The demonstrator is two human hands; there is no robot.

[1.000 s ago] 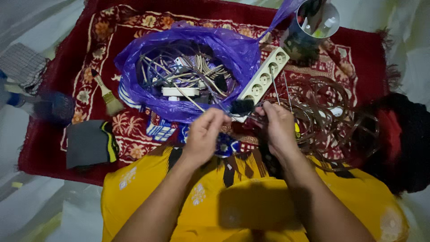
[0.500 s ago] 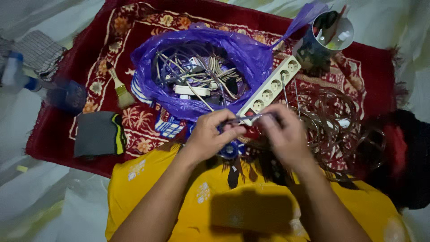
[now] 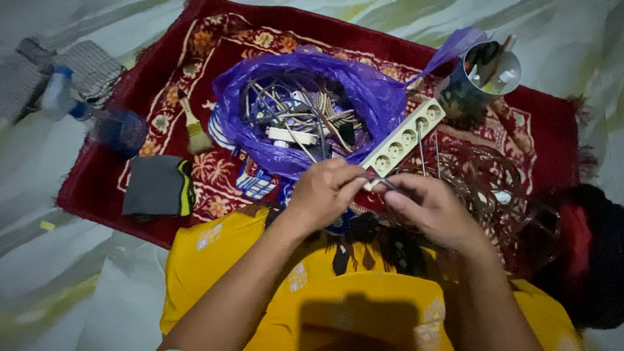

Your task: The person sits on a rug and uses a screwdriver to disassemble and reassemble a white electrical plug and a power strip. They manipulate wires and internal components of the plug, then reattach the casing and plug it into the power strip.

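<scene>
Both hands are meeting at mid-frame over the near edge of the red patterned rug [image 3: 546,123], directly above the yellow-clad lap. The left hand [image 3: 322,192] is closing thumb and forefinger on a short piece of thin wire [image 3: 379,180]; the right hand [image 3: 429,208] is curling its fingers toward the same piece from the opposite side, fingertips pinching at its other end. Whether the right hand is fully gripping or only steadying cannot be told — the wire is too small and partly blurred. The wire is lying roughly left to right between the two sets of fingertips, so its long axis is running across the body, and neither hand is clearly nearer. Just beyond the fingertips, the white power strip [image 3: 404,138] is lying diagonally, its near end almost touching the hands and its far end pointing up and right toward the cup of tools [image 3: 484,81]. The purple plastic bag [image 3: 370,91], holding a tangle of cables, is sitting ahead and slightly left. A paintbrush [image 3: 193,127] and a folded grey cloth [image 3: 156,185] are lying well apart to the left — untouched.
</scene>
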